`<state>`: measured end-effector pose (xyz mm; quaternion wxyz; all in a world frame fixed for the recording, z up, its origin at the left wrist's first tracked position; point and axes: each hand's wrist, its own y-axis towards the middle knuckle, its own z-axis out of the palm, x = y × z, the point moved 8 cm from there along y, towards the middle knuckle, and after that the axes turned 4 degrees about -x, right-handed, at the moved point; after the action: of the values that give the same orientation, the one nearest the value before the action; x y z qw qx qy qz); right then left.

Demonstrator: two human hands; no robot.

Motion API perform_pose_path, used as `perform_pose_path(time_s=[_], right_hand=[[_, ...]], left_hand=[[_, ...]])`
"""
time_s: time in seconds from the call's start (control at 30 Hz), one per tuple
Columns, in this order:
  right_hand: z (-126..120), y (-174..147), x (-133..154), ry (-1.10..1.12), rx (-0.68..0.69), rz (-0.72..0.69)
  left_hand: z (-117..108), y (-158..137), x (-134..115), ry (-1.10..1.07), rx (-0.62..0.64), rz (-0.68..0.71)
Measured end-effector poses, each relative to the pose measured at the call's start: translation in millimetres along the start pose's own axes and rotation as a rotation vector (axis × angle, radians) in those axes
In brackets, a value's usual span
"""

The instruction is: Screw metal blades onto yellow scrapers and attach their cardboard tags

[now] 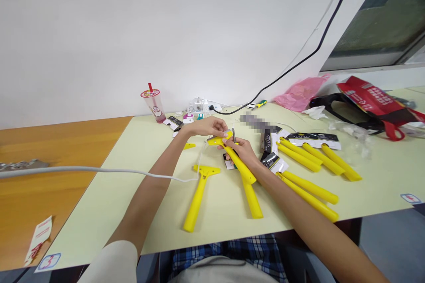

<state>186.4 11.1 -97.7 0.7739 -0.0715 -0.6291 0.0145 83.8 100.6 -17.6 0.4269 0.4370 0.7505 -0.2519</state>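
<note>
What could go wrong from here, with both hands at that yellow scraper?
The left hand has its fingers at the head of the yellow scraper, so a slip might nick them if an edge there is sharp. The white cord runs up close to that hand and could snag. The cup stands not far from the power strip; if knocked, it might spill anything left in it.

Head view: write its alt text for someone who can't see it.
A person's right hand grips a yellow scraper over a table, with the left hand at its head. Another scraper lies to the left, more yellow handles to the right, and a cup stands near the wall.
</note>
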Motion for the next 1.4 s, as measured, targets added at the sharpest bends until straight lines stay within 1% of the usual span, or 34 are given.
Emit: perform_pose_path(time_s=[0.13, 0.2, 0.27, 0.37, 0.4, 0.47, 0.5, 0.6, 0.67, 0.73, 0.8, 0.93, 1.03, 1.17, 1.27, 1.4], right_hand=[[-2, -1, 2, 0.011, -0.015, -0.009], [-4, -1, 4, 0.012, -0.038, -0.022], [-8, -1, 8, 0.023, -0.084, -0.042], [-17, -1, 15, 0.053, -0.17, -0.088], [-20, -1, 18, 0.066, -0.198, -0.107], [-27, -1, 22, 0.084, -0.254, -0.148], [-31, -1, 23, 0.089, -0.286, -0.16], [-43, -1, 25, 0.089, -0.378, -0.179], [-49, 0, 25, 0.113, -0.417, -0.194], [-53, 2, 24, 0.154, -0.434, -0.219], [-56, 5, 22, 0.187, -0.447, -0.238], [-58, 8, 20, 0.216, -0.466, -0.264], [-58, 7, 20, 0.223, -0.461, -0.268], [-54, 5, 21, 0.24, -0.437, -0.252], [-51, 4, 21, 0.263, -0.421, -0.242], [-50, 6, 19, 0.272, -0.419, -0.24]], left_hand=[[2, -1, -3, -0.006, 0.001, -0.004], [1, -1, -7, 0.022, -0.027, -0.006], [-4, -2, -13, 0.105, -0.121, -0.007], [-16, -6, -31, 0.345, -0.349, 0.012], [-16, -8, -40, 0.438, -0.416, 0.021], [-9, -10, -55, 0.597, -0.484, 0.022], [-2, -10, -61, 0.649, -0.492, 0.008], [28, -7, -73, 0.781, -0.427, -0.022], [48, -5, -76, 0.891, -0.392, -0.039], [63, -4, -78, 0.997, -0.38, -0.06], [72, -4, -79, 1.076, -0.385, -0.083], [85, -5, -82, 1.171, -0.366, -0.113], [91, -5, -82, 1.206, -0.363, -0.152], [93, -5, -80, 1.207, -0.408, -0.177], [92, -4, -80, 1.209, -0.442, -0.17], [93, -3, -80, 1.217, -0.454, -0.155]])
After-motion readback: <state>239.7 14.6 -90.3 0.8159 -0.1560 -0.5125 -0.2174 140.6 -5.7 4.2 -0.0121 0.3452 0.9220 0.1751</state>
